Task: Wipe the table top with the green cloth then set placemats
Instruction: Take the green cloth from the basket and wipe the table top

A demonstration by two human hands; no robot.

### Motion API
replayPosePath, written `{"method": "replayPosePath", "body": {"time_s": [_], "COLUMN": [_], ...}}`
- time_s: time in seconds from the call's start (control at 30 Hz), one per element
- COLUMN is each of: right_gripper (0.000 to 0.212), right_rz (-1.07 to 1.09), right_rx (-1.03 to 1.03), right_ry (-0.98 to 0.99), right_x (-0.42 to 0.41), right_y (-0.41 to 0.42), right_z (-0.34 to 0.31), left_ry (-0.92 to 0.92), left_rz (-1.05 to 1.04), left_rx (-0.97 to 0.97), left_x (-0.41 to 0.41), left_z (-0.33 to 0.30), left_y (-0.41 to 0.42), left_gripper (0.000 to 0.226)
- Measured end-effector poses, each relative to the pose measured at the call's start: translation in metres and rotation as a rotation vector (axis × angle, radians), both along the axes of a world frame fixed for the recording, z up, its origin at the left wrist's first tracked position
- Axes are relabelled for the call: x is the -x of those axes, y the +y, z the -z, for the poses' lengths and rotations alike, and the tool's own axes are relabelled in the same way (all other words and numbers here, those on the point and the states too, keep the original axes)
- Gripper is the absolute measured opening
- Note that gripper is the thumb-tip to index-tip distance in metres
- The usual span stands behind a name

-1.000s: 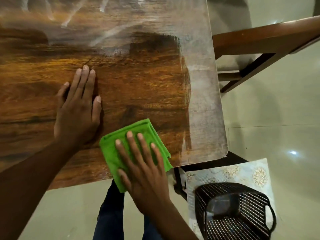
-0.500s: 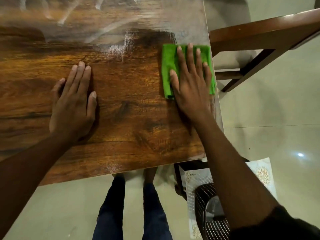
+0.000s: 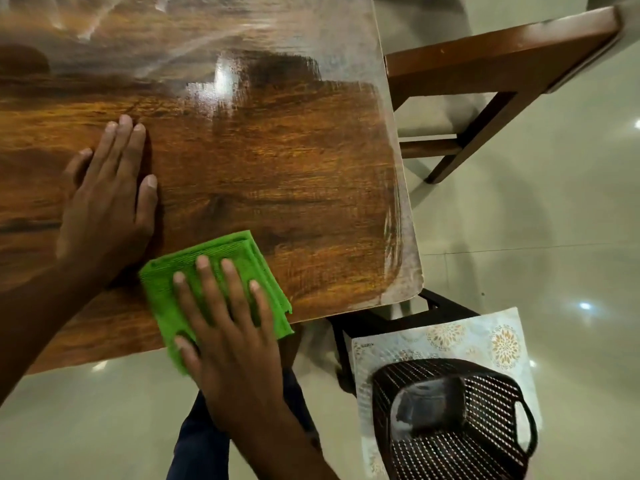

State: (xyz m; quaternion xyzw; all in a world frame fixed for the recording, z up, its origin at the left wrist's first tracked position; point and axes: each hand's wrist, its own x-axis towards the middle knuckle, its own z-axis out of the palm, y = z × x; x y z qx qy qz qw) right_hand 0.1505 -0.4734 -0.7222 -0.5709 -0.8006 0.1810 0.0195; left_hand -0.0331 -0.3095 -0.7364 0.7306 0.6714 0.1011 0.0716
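A folded green cloth (image 3: 221,261) lies at the near edge of the glossy wooden table top (image 3: 277,174), partly hanging over it. My right hand (image 3: 225,327) presses flat on the cloth with straight, spread fingers. My left hand (image 3: 107,199) rests flat on the table just left of the cloth. A floral placemat (image 3: 460,334) lies low at the right, beyond the table's near right corner, under a dark basket. A dusty, streaked band runs along the table's far side and right edge.
A dark perforated basket (image 3: 457,420) stands on the placemat at lower right. A wooden chair (image 3: 485,64) stands off the table's right side. Pale tiled floor (image 3: 536,237) surrounds the table. My legs show below the near edge.
My right hand has swept the cloth from the far right of the table back to the near edge. My left hand has stayed flat in place.
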Motion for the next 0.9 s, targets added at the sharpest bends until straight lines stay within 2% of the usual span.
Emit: {"method": "replayPosePath", "body": {"time_s": [0.1,0.2,0.3,0.43,0.53,0.73,0.8,0.9], "right_gripper": [0.073,0.066,0.063,0.064,0.063,0.065,0.065,0.06], "right_rz": [0.082,0.281,0.38,0.352,0.305,0.181,0.124,0.105], "right_rx": [-0.027,-0.022,-0.057,-0.09,-0.153,-0.207,-0.186,-0.196], "right_ry": [0.016,-0.001,-0.054,0.032,0.071,-0.044,-0.035,-0.005], "right_x": [-0.025,-0.096,-0.165,-0.187,-0.183,-0.17,-0.174,-0.184], "right_y": [0.003,0.015,0.035,0.068,0.123,0.269,0.281,0.251], "right_z": [0.0,0.003,0.001,0.003,0.009,0.015,0.014,0.011], "left_ry": [-0.007,0.001,0.006,-0.019,-0.072,-0.024,-0.008,-0.022], "left_rz": [-0.003,0.004,-0.011,-0.08,-0.009,0.007,0.014,0.011], "left_rx": [-0.011,-0.021,-0.01,-0.035,-0.05,0.025,0.02,0.021], "left_x": [0.003,0.006,0.007,-0.026,-0.082,-0.132,-0.131,-0.13], "left_z": [0.004,0.012,0.017,0.001,-0.011,0.006,0.007,0.005], "left_y": [0.001,0.001,0.004,-0.006,-0.011,-0.003,-0.005,-0.004], "left_gripper": [0.064,0.064,0.065,0.065,0.065,0.063,0.063,0.063]}}
